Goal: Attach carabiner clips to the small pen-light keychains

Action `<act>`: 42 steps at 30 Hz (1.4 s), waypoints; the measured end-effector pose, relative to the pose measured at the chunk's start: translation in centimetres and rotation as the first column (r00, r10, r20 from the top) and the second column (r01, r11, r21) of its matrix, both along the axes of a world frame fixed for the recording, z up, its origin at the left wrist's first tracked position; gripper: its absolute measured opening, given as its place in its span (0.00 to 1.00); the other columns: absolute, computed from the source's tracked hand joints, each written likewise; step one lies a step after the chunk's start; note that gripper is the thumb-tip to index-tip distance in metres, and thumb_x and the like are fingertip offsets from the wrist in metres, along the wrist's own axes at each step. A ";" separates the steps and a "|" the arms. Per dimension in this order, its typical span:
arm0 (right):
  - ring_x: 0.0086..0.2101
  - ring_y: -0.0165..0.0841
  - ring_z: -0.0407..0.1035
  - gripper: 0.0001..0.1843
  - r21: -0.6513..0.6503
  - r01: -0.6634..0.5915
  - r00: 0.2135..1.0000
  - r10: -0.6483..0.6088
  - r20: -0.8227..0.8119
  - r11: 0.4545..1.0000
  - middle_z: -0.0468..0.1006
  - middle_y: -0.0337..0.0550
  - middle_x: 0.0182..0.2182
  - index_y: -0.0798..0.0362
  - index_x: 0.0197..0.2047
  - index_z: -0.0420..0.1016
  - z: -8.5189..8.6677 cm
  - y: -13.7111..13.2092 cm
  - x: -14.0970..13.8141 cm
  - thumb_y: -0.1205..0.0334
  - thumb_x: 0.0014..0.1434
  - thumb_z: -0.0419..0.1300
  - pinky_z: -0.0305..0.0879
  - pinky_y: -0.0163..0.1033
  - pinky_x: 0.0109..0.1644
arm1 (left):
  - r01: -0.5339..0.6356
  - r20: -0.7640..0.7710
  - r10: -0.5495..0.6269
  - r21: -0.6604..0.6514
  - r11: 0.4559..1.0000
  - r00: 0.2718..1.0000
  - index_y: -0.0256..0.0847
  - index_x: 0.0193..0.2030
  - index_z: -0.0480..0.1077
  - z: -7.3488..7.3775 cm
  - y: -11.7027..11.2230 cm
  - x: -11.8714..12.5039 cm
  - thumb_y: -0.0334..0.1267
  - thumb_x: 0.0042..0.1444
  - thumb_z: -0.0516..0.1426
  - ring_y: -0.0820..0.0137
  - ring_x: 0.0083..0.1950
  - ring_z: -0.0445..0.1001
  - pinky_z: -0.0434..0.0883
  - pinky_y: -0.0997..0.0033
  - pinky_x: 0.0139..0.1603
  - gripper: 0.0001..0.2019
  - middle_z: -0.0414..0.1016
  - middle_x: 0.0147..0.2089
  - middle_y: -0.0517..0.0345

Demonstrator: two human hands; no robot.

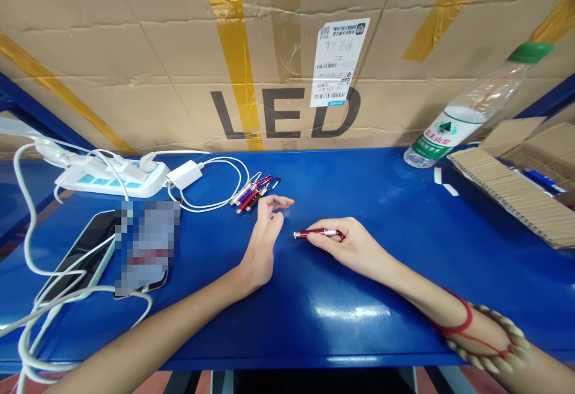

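Note:
My right hand [348, 241] grips a small red keychain flashlight [321, 234] between thumb and fingers, its silver end pointing left toward my other hand. A red clip at its back end shows near my palm. My left hand [265, 235] is raised on its side over the table, fingers bent loosely to the right and apart from the thumb, with nothing in it. Just behind my left fingertips lies a cluster of several similar keychain flashlights [251, 193] in silver, purple, red and black, with clips on their far ends.
A white power strip [112, 179], white cables, a charger [184, 175] and two phones [81, 250] occupy the left of the blue table [359, 334]. A water bottle [467, 112] and an open cardboard box [512, 196] stand at right. A large carton [171, 52] walls the back.

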State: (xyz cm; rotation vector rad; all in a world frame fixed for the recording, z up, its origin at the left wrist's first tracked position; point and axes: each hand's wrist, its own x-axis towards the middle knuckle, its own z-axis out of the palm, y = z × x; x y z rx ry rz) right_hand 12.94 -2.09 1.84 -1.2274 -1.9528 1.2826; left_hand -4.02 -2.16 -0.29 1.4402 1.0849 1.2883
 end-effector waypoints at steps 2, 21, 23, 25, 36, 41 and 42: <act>0.20 0.23 0.52 0.20 0.000 -0.004 1.000 0.004 -0.003 1.000 0.68 0.39 0.21 0.57 0.37 0.76 0.0 0.0 0.0 0.49 0.55 0.52 0.48 0.30 0.22 | 0.000 0.000 0.000 -0.004 1.000 1.000 0.42 0.41 0.56 0.0 0.0 0.0 0.48 0.57 0.44 0.64 0.52 0.62 0.59 0.61 0.50 0.13 0.64 0.48 0.53; 0.17 0.21 0.49 0.22 0.009 -0.023 1.000 0.023 0.017 1.000 0.65 0.36 0.17 0.59 0.36 0.76 0.0 -0.1 0.0 0.47 0.56 0.51 0.44 0.29 0.19 | 0.004 0.000 -0.004 -0.037 0.999 1.000 0.42 0.41 0.56 -0.1 0.2 -0.2 0.50 0.56 0.44 0.64 0.51 0.63 0.58 0.62 0.50 0.14 0.64 0.48 0.52; 0.18 0.22 0.53 0.22 0.045 -0.009 0.999 0.007 0.041 0.999 0.68 0.37 0.19 0.57 0.37 0.76 -0.1 0.1 0.1 0.48 0.56 0.51 0.48 0.29 0.20 | -0.002 -0.002 0.002 -0.033 0.999 1.000 0.42 0.41 0.56 -0.2 0.3 -0.2 0.51 0.55 0.45 0.64 0.50 0.63 0.58 0.62 0.49 0.15 0.65 0.48 0.52; 0.21 0.24 0.60 0.20 0.141 0.040 0.995 -0.053 0.088 0.989 0.72 0.39 0.23 0.55 0.38 0.75 -0.2 0.6 0.5 0.49 0.57 0.51 0.54 0.30 0.24 | -0.009 -0.015 0.008 -0.029 1.000 1.000 0.42 0.41 0.57 -0.2 0.3 -0.2 0.51 0.55 0.45 0.63 0.50 0.63 0.58 0.62 0.49 0.15 0.64 0.48 0.52; 0.37 0.38 0.68 0.18 0.661 0.063 0.708 -0.500 0.498 0.747 0.73 0.49 0.36 0.54 0.45 0.69 -2.6 8.0 6.5 0.56 0.62 0.43 0.62 0.38 0.39 | 0.054 -0.138 -0.054 -0.004 0.999 0.989 0.41 0.45 0.56 0.8 -0.9 0.0 0.45 0.59 0.42 0.64 0.53 0.59 0.55 0.60 0.54 0.13 0.60 0.50 0.49; 0.37 0.38 0.64 0.19 0.632 -0.090 0.668 -0.424 0.612 0.770 0.69 0.51 0.36 0.57 0.49 0.62 -3.7 10.8 8.1 0.60 0.63 0.38 0.60 0.41 0.40 | 0.059 -0.146 -0.060 -0.014 0.998 0.987 0.41 0.46 0.56 1.0 -1.2 -0.1 0.44 0.59 0.43 0.63 0.53 0.58 0.54 0.59 0.55 0.12 0.60 0.49 0.49; 0.37 0.39 0.63 0.19 0.628 -0.099 0.652 -0.426 0.627 0.772 0.68 0.51 0.37 0.56 0.49 0.62 -3.8 11.1 8.2 0.59 0.62 0.38 0.60 0.42 0.40 | 0.060 -0.145 -0.062 -0.016 0.998 0.988 0.42 0.46 0.56 0.9 -1.3 -0.1 0.43 0.59 0.43 0.63 0.53 0.58 0.54 0.59 0.54 0.12 0.60 0.49 0.49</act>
